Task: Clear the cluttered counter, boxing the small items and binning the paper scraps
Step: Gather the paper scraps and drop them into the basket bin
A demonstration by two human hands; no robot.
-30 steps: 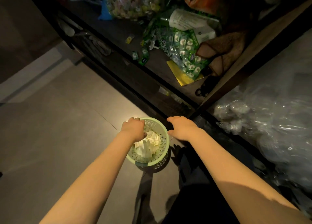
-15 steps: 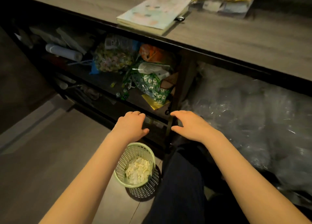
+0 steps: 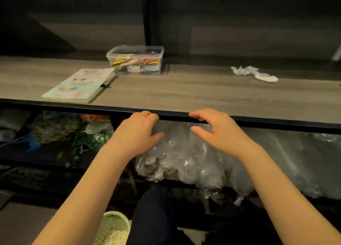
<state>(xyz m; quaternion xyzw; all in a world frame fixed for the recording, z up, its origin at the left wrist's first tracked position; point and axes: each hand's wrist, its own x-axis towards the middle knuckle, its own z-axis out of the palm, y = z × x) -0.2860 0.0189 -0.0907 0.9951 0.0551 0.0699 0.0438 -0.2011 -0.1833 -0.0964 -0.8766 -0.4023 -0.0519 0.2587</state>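
Note:
A clear plastic box (image 3: 135, 59) with colourful small items stands at the back of the wooden counter (image 3: 184, 93). White crumpled paper scraps (image 3: 254, 74) lie on the counter at the right. A green mesh bin (image 3: 112, 228) with paper in it stands on the floor at the bottom edge. My left hand (image 3: 137, 134) and my right hand (image 3: 219, 130) hover just below the counter's front edge, fingers apart and curled, holding nothing.
A pastel picture book (image 3: 79, 86) lies on the counter's left part. Under the counter, a shelf holds candy bags (image 3: 73, 132) at left and large clear plastic bags (image 3: 203, 158) at right. A dark wall rises behind the counter.
My view has risen from the bin on the floor to the counter top. Both hands have lifted from the bin up to the counter's front edge, empty.

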